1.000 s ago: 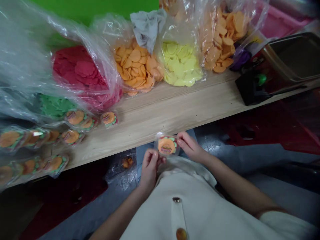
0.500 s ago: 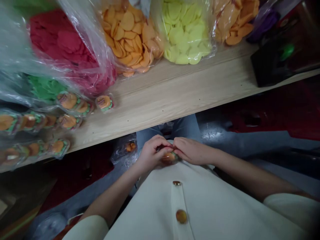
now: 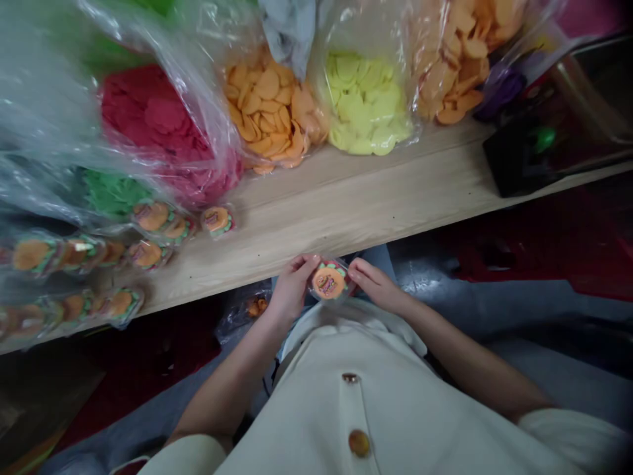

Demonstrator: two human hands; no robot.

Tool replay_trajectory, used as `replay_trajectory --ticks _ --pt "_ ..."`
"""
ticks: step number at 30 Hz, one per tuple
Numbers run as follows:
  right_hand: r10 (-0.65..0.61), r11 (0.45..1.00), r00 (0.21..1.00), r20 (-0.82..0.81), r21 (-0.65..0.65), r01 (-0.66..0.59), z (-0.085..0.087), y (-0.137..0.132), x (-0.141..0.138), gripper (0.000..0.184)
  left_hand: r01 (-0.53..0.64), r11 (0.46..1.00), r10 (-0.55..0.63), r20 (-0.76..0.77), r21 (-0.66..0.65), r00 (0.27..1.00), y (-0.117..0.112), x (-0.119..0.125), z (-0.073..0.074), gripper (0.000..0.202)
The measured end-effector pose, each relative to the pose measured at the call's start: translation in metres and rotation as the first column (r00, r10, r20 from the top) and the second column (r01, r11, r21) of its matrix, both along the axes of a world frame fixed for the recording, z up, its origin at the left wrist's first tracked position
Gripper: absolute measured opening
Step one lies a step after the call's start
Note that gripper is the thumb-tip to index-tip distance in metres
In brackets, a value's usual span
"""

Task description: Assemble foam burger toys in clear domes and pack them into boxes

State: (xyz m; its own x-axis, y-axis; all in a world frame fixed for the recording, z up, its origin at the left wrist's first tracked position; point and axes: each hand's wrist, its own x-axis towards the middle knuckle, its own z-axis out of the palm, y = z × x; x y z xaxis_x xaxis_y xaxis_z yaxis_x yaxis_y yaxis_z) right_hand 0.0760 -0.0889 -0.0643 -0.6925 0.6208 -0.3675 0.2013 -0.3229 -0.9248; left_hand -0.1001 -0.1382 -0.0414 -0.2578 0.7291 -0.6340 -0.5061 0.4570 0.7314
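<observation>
While the left hand (image 3: 291, 287) pinches one side of a clear burger packet (image 3: 328, 282) and the right hand (image 3: 376, 287) grips the other, the packet is held before the person's pale shirt (image 3: 341, 343), just short of the front edge of a wooden table (image 3: 356, 204). The hands stand apart, the packet spanning the gap between them. Beyond that edge, a strip of bare wood stretches from a lone packet (image 3: 217, 220) at left to a black box (image 3: 512, 161) at right. Bagged red pieces (image 3: 153, 119), orange pieces (image 3: 270, 115) and yellow pieces (image 3: 366, 105) border its far side; more packets (image 3: 121, 305) crowd the left end, some near the front edge.
</observation>
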Motion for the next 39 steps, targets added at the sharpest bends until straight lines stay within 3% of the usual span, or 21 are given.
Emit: replay_trajectory --ticks 2,4,7,11,14,16,18,19,20,21,22,23,24,25,27,29,31,34,39 --pt "-0.087 0.996 0.996 0.005 0.02 0.087 0.002 0.011 -0.001 0.031 0.026 0.997 -0.031 0.088 0.067 0.996 0.015 -0.002 0.005 0.025" --pt "-0.184 0.981 0.983 0.0 0.058 0.184 0.005 0.023 0.001 0.031 0.118 0.985 -0.141 0.183 0.129 0.973 0.026 0.0 0.013 0.031" --pt "-0.302 0.953 0.952 -0.042 0.009 0.303 0.009 0.037 0.008 0.031 0.22 0.963 -0.252 0.23 0.158 0.94 0.037 0.011 0.02 0.054" --pt "-0.353 0.934 0.933 -0.065 -0.088 0.347 0.004 0.038 0.008 0.033 0.1 0.983 -0.121 0.127 0.156 0.984 0.053 0.035 0.014 0.068" --pt "-0.36 0.932 0.93 -0.067 -0.072 0.355 -0.004 0.03 0.003 0.033 0.045 0.983 -0.067 0.118 0.178 0.991 0.068 0.052 0.009 0.056" --pt "-0.349 0.937 0.934 -0.076 -0.033 0.348 -0.009 0.036 0.011 0.032 0.06 0.977 -0.086 0.121 0.205 0.989 0.078 0.059 0.008 0.045" --pt "-0.316 0.942 0.949 -0.01 0.118 0.315 -0.008 0.059 0.04 0.029 0.065 0.976 -0.088 0.102 0.209 0.991 0.087 0.061 0.007 0.042" --pt "-0.356 0.91 0.932 0.063 0.248 0.331 -0.003 0.078 0.064 0.027 0.055 0.978 -0.073 0.082 0.201 0.994 0.091 0.06 0.006 0.042" --pt "-0.468 0.833 0.873 0.136 0.396 0.385 0.004 0.099 0.092 0.026 0.037 0.981 -0.049 0.058 0.192 0.997 0.095 0.057 0.004 0.043" --pt "-0.672 0.669 0.723 0.163 0.551 0.498 0.014 0.122 0.122 0.025 0.018 0.983 -0.026 0.04 0.184 0.999 0.099 0.055 0.001 0.043" --pt "-0.856 0.457 0.5 0.133 0.646 0.611 0.025 0.144 0.153 0.024 0.008 0.983 -0.014 0.031 0.181 0.999 0.102 0.051 -0.003 0.043" --pt "-0.934 0.335 0.335 0.127 0.642 0.69 0.036 0.166 0.181 0.024 0.009 0.984 -0.015 0.032 0.18 0.999 0.105 0.049 -0.006 0.043" --pt "-0.951 0.31 0.253 0.179 0.571 0.761 0.045 0.185 0.206 0.022 0.017 0.984 -0.024 0.039 0.18 0.999 0.107 0.046 -0.009 0.044" --pt "-0.942 0.332 0.255 0.216 0.523 0.785 0.053 0.201 0.225 0.02 0.025 0.984 -0.033 0.046 0.178 0.998 0.108 0.045 -0.011 0.045" --pt "-0.89 0.443 0.349 0.292 0.381 0.811 0.06 0.226 0.247 0.016 0.035 0.984 -0.044 0.048 0.173 0.998 0.108 0.044 -0.013 0.045" --pt "-0.83 0.541 0.46 0.317 0.253 0.802 0.058 0.238 0.253 0.015 0.016 0.984 -0.023 0.042 0.175 0.999 0.106 0.046 -0.013 0.045" --pt "-0.799 0.582 0.526 0.291 0.159 0.797 0.051 0.241 0.252 0.015 -0.003 0.983 -0.006 0.047 0.184 0.999 0.105 0.047 -0.013 0.044" --pt "-0.814 0.57 0.544 0.203 0.107 0.814 0.041 0.239 0.25 0.019 0.005 0.981 -0.012 0.032 0.192 0.999 0.104 0.048 -0.015 0.044" --pt "-0.879 0.478 0.474 0.06 0.114 0.871 0.028 0.225 0.253 0.025 0.081 0.98 -0.078 -0.025 0.182 0.997 0.104 0.044 -0.022 0.047"
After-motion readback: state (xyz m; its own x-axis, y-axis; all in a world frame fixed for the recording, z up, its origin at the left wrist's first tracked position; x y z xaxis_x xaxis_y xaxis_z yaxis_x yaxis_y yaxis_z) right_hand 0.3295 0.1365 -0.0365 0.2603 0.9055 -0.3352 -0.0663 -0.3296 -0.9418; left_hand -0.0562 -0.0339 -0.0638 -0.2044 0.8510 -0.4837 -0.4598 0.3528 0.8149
